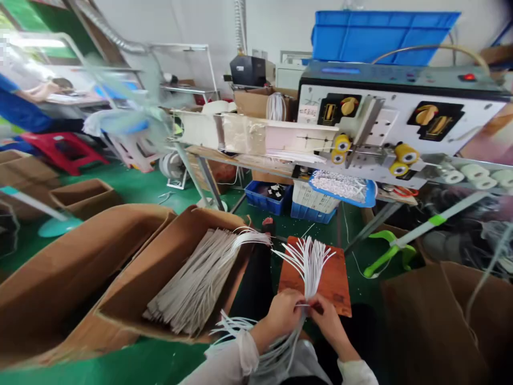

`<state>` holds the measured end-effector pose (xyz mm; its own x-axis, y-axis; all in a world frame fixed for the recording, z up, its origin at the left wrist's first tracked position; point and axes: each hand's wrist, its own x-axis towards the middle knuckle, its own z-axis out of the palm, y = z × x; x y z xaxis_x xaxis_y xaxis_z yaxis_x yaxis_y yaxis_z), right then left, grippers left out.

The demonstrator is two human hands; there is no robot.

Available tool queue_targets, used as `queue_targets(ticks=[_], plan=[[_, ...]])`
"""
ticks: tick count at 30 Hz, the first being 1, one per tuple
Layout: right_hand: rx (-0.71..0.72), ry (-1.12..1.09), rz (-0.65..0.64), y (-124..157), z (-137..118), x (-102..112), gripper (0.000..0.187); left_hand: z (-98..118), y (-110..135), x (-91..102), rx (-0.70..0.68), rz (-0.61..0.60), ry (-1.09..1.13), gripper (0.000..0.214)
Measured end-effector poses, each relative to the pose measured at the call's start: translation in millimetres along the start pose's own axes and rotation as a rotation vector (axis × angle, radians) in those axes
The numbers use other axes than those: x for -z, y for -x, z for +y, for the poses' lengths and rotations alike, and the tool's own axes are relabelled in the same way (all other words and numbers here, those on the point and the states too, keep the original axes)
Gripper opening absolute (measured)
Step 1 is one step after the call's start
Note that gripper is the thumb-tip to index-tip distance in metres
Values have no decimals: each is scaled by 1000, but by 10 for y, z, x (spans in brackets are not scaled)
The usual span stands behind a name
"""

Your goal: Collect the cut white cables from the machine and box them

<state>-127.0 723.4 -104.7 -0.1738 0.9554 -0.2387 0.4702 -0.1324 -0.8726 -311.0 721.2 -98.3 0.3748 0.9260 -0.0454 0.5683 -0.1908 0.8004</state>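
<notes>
On my feed: white wall [176,32] behind, green painted floor [132,184] below. Window [36,32] upper left, bright, partly blown out. Silver flexible duct [108,32] runs down from the upper left. Wire shelf rack [188,69] stands by the wall, red plastic stool [66,149] on the floor left. Blue plastic crate [385,37] sits high right.

Green painted floor [132,187] mid-left, carrying blue plastic crates [266,198] and a cardboard box [82,200] upper left

Left hand [282,314] and right hand [327,321] grip white cables [308,267].
</notes>
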Motion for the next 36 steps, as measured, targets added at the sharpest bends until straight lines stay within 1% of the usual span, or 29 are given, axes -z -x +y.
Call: queue_targets(ticks=[5, 8, 9, 11, 14, 16, 18, 20, 23, 25, 27, 29, 31, 34, 36], plan=[[36, 51, -84, -14, -51, 137, 23, -189, -193, -37, -191, -23, -9, 15], [137, 157, -98, -35, -23, 213, 22, -230, -230, -77, -239, -39, 8, 13], [190, 210, -87, -42, -3, 231, 20, -225, -228, -99, -227, -40, 24, 13], [301, 324, -45, -52, 41, 244, 17, -196, -206, -163, -158, -15, 94, 12], [416, 459, 70, -42, 97, 197, 19, -145, -158, -288, -40, 74, 222, 9], [445, 504, 138, -20, 119, 131, 21, -129, -131, -353, -4, 122, 276, 9], [449, 504, 186, 6, 127, 57, 21, -133, -116, -376, 19, 150, 320, 8], [446, 468, 215, 25, 120, -11, 21, -149, -117, -358, 33, 154, 369, 11], [446, 403, 258, 35, 77, -83, 18, -167, -143, -294, 31, 123, 450, 14], [434, 371, 278, 39, 33, -102, 17, -171, -164, -260, 43, 99, 502, 12], [389, 336, 282, 53, -2, -99, 16, -183, -182, -254, 94, 89, 561, 10], [320, 283, 292, 87, -8, -87, 16, -215, -192, -280, 185, 82, 635, 9], [246, 190, 329, 144, 16, -88, 17, -261, -187, -325, 300, 59, 725, 13], [91, -87, 379, 248, 64, -137, 24, -315, -144, -387, 433, -4, 850, 21], [-33, -300, 377, 301, 80, -183, 30, -317, -107, -405, 461, -61, 903, 22]])
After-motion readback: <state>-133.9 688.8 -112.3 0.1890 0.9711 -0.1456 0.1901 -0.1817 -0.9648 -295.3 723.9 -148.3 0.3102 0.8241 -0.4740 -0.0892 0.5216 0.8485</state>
